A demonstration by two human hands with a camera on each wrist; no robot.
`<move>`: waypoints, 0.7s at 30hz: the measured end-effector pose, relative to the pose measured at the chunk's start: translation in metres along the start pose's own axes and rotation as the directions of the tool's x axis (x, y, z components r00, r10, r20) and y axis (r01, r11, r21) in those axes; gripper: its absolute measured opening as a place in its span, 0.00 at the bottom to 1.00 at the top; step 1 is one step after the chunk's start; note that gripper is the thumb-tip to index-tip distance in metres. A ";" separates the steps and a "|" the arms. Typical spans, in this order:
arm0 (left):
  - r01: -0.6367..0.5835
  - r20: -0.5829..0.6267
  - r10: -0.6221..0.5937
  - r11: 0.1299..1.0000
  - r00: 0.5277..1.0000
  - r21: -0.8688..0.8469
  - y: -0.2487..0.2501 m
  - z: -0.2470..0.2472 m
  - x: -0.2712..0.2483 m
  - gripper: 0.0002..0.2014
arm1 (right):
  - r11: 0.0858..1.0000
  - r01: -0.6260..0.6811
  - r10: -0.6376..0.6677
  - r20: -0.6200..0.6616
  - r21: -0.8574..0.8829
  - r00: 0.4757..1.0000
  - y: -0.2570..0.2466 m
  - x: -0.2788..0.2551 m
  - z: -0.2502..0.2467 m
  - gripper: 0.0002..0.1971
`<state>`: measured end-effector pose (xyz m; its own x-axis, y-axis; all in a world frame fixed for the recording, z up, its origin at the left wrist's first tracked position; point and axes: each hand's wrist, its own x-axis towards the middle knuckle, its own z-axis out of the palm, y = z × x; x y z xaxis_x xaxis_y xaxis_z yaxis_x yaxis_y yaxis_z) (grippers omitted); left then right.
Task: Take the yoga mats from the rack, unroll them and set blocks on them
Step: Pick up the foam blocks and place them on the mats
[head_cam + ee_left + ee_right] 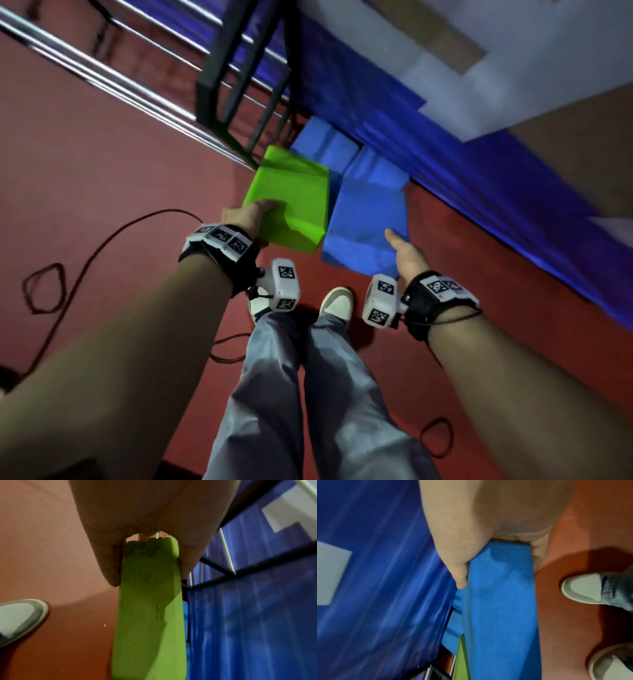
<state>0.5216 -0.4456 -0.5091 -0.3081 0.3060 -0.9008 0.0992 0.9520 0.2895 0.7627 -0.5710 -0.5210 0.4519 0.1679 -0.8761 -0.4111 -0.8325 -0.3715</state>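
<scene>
The red floor (pixel 102 171) carried a black metal rack (pixel 239 85). Just beside the rack's foot lay blue blocks (pixel 325 144). A blue mat (pixel 479 164) stretched beyond them, and black cable (pixel 102 240) looped on the rack's other side.

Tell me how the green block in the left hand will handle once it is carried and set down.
The green foam block is probably light: the left hand pinches one end in a thumb-and-finger grip. Its dented, chewed-looking edge suggests soft foam that gives under pressure. Flat faces make rolling unlikely, though stood on a narrow side it might tip.
</scene>
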 end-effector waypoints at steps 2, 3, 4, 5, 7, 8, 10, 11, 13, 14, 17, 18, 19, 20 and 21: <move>0.044 0.005 -0.044 0.999 0.999 -0.027 -0.010 -0.027 -0.020 0.19 | 0.998 -0.042 0.046 0.066 -0.055 0.997 0.002 -0.020 -0.002 0.31; 0.062 0.011 -0.062 0.997 0.998 -0.037 -0.016 -0.038 -0.029 0.16 | 0.996 -0.057 0.063 0.090 -0.069 0.994 0.002 -0.031 -0.002 0.34; 0.077 0.010 -0.076 0.996 0.997 -0.052 -0.021 -0.053 -0.038 0.15 | 0.995 -0.054 0.063 0.113 -0.082 0.992 -0.002 -0.047 0.000 0.33; 0.091 0.010 -0.090 0.994 0.996 -0.066 -0.027 -0.069 -0.047 0.14 | 0.994 -0.030 0.044 0.129 -0.109 0.991 -0.005 -0.064 0.004 0.27; 0.117 0.014 -0.116 0.988 0.993 -0.103 -0.040 -0.100 -0.059 0.14 | 0.987 -0.015 0.043 0.174 -0.163 0.984 -0.001 -0.089 0.010 0.17; 0.129 0.015 -0.128 0.984 0.992 -0.121 -0.046 -0.114 -0.061 0.15 | 0.983 -0.027 0.063 0.197 -0.181 0.978 0.003 -0.098 0.013 0.17; 0.140 0.008 -0.140 0.977 0.990 -0.161 -0.064 -0.146 -0.065 0.17 | 0.965 -0.029 0.091 0.230 -0.262 0.969 0.012 -0.122 0.029 0.21; 0.142 0.004 -0.144 0.972 0.990 -0.185 -0.073 -0.163 -0.066 0.18 | 0.958 -0.029 0.100 0.239 -0.285 0.966 0.019 -0.129 0.039 0.24; 0.151 -0.001 -0.156 0.959 0.988 -0.241 -0.092 -0.194 -0.065 0.21 | 0.944 -0.017 0.100 0.237 -0.329 0.966 0.027 -0.148 0.061 0.23; 0.156 -0.008 -0.164 0.950 0.986 -0.270 -0.104 -0.212 -0.063 0.22 | 0.937 -0.008 0.105 0.258 -0.350 0.960 0.033 -0.159 0.075 0.20; 0.180 -0.029 -0.208 0.901 0.978 -0.394 -0.145 -0.272 -0.052 0.29 | 0.932 0.017 0.105 0.315 -0.361 0.943 0.058 -0.190 0.124 0.13; 0.189 -0.029 -0.223 0.883 0.974 -0.430 -0.158 -0.289 -0.047 0.30 | 0.928 0.031 0.104 0.338 -0.371 0.935 0.066 -0.200 0.140 0.13; 0.198 -0.025 -0.237 0.862 0.971 -0.466 -0.173 -0.309 -0.042 0.30 | 0.914 0.042 0.111 0.347 -0.403 0.931 0.074 -0.214 0.158 0.14; 0.203 -0.023 -0.246 0.843 0.969 -0.499 -0.189 -0.330 -0.037 0.30 | 0.903 0.050 0.117 0.357 -0.427 0.927 0.086 -0.225 0.178 0.16; 0.213 -0.013 -0.260 0.818 0.966 -0.534 -0.205 -0.352 -0.033 0.30 | 0.895 0.052 0.121 0.354 -0.442 0.927 0.099 -0.237 0.198 0.19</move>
<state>0.1788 -0.6504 -0.4253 -0.3358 0.0484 -0.9407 -0.4895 0.8443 0.2181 0.4583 -0.5888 -0.4107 0.0892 0.2419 -0.9662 0.0057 -0.9702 -0.2423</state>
